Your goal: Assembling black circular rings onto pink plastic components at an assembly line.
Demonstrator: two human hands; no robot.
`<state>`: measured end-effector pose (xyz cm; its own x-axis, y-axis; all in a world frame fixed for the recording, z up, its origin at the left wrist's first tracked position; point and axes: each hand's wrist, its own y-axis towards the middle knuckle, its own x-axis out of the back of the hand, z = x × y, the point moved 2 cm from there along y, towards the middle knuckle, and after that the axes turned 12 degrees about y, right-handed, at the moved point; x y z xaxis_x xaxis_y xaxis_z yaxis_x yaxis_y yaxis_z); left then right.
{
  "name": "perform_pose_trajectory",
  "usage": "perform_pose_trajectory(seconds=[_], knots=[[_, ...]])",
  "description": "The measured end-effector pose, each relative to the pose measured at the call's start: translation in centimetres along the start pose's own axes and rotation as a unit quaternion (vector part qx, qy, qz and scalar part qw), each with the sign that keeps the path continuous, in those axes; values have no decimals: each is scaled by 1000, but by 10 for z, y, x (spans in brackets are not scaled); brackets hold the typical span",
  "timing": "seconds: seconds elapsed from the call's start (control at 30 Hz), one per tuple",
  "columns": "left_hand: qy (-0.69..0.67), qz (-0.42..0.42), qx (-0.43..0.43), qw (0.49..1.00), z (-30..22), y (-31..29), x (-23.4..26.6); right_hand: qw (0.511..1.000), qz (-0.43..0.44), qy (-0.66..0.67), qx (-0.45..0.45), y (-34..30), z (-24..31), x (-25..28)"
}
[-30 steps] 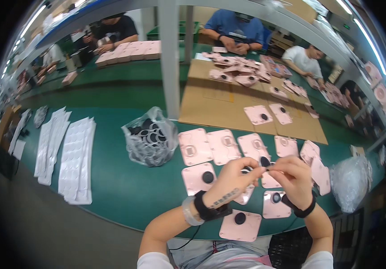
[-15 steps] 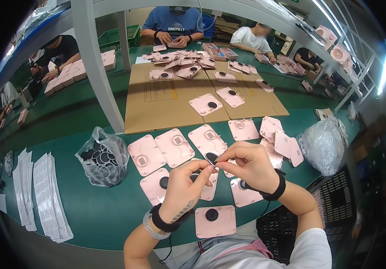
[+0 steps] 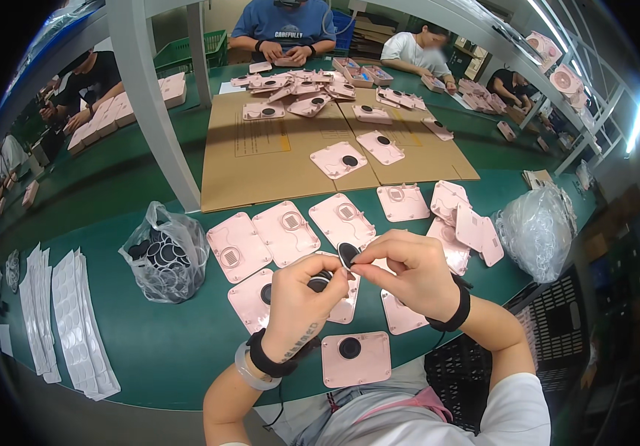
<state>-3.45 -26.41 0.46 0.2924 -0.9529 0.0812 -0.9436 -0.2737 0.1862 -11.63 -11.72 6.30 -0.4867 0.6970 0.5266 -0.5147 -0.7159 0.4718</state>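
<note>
"Where are the hands, from your remote seat?"

"Through the head camera I see both raised over the green table, fingertips meeting near the centre. The right hand pinches a round black disc by its edge. The disc is tilted, a pale rim showing along its left side. The thumb and forefinger of the left hand close together at its lower edge; whether they grip the disc itself or something thin on it, I cannot tell."

"Is the left hand carrying anything else?"

"Yes, dark spare discs with pale edges, tucked under its curled fingers. They are partly hidden, so I can't count them."

"What has just changed?"

"Mostly my view: compared with a second ago it has swung to the right. The hands keep to the same close pinch. I judge that this is fine fingertip work on the one disc, which is held in the air and not set on any panel."

"And around them?"

"A pink panel lies closest to the body, with a black round piece on its upper part. Beyond the hands, a row of pink panels shows bare round grilles. Left of these sits a clear bag of dark discs; farther left lie white strips. A puffed clear bag stands at the right."
</note>
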Motion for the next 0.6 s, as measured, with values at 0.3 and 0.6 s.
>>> perform_pose_trajectory(seconds=[0.3,0.6], knots=[[115,-45,-97,988,-5,-1,-3,998,-40,-33,46,-4,-5,-10],[164,-72,-112,977,-7,-3,-7,997,-20,-63,39,-3,1,-10]])
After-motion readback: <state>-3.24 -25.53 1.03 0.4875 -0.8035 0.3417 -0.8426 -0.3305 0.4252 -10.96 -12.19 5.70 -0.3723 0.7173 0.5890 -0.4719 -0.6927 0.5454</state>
